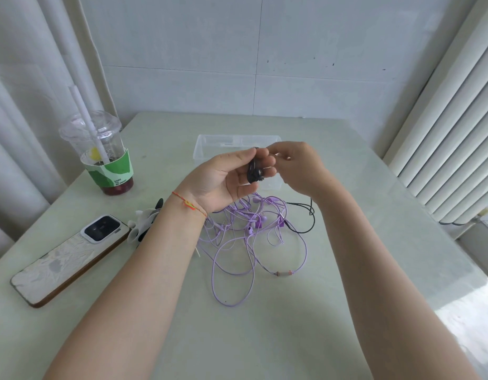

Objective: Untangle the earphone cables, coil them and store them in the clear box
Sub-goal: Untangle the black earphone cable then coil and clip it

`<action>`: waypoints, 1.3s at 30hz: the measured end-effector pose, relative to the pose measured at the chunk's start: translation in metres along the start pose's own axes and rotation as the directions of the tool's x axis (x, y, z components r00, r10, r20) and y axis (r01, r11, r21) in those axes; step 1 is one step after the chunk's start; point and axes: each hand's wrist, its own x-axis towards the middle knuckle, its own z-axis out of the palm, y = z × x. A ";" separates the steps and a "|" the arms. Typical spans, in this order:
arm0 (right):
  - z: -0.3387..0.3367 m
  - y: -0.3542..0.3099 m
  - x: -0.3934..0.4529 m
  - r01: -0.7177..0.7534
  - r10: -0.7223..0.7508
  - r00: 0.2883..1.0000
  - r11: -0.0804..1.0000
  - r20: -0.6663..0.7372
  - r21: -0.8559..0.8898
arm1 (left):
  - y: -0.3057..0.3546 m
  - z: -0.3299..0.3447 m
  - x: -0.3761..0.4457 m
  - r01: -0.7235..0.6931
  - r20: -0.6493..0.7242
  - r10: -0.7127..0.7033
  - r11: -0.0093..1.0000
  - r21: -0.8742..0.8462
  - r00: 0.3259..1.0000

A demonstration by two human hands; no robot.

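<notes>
My left hand point(231, 179) is raised above the table and holds a small coil of black earphone cable point(254, 172) between thumb and fingers. My right hand point(300, 168) is right beside it, fingers curled; the black cable runs down from under it to a loose tail point(305, 218) on the table. Whether those fingers pinch the cable is hidden. Below both hands lies a tangle of purple earphone cables point(245, 237), its loops spreading toward me. The clear box point(210, 146) stands open behind the hands, partly hidden by them.
A plastic cup with a straw and green sleeve point(105, 157) stands at the back left. A phone point(67, 259) lies face down at the left, with a small black-and-white figure point(144, 223) beside it. A radiator point(456, 133) runs along the right.
</notes>
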 end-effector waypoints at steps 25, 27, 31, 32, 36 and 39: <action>-0.017 -0.022 -0.015 0.091 -0.035 0.968 0.972 0.248 -0.219 | 0.000 -0.013 0.005 0.027 -0.181 0.026 0.960 0.280 0.983; -0.018 -0.022 -0.014 0.094 -0.052 0.973 0.979 0.224 -0.180 | 0.000 -0.013 0.006 0.041 -0.188 0.010 0.964 0.264 0.982; -0.018 -0.023 -0.015 0.105 -0.055 0.953 0.982 0.299 -0.155 | 0.000 -0.011 0.009 0.042 -0.265 0.002 0.986 0.161 0.964; -0.018 -0.024 -0.015 0.108 -0.055 0.946 0.983 0.320 -0.151 | 0.000 -0.011 0.009 0.038 -0.277 0.001 0.990 0.138 0.961; -0.018 -0.026 -0.015 0.099 -0.075 0.967 0.991 0.244 -0.086 | 0.001 -0.012 0.007 0.050 -0.236 -0.014 0.988 0.147 0.972; -0.015 -0.026 -0.015 0.125 -0.106 0.968 0.990 0.227 -0.072 | -0.002 -0.008 0.006 0.072 -0.200 -0.018 0.961 0.266 0.980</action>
